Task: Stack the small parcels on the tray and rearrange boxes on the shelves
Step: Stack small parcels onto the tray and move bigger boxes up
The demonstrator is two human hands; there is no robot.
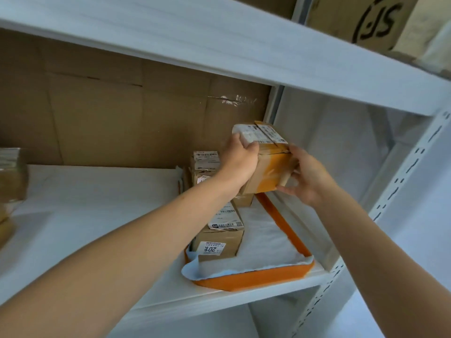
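Observation:
Both hands hold a small cardboard parcel (pixel 268 164) with a white label on top, lifted above the far end of the orange tray (pixel 249 279). My left hand (pixel 238 162) grips its left side with fingers over the label. My right hand (pixel 305 176) grips its right side and lower edge. The tray sits on the white shelf (pixel 97 215), lined with white paper. In the tray's left part stand other labelled parcels: one at the front (pixel 219 242), another at the back (pixel 205 164), and one partly hidden under the lifted parcel.
A flat brown cardboard sheet (pixel 122 113) lines the shelf's back. The upper shelf board (pixel 219 45) hangs close overhead, with a large printed box (pixel 361 18) on it. A white perforated upright (pixel 390 191) stands at right. A blurred package (pixel 12 174) sits at the left edge.

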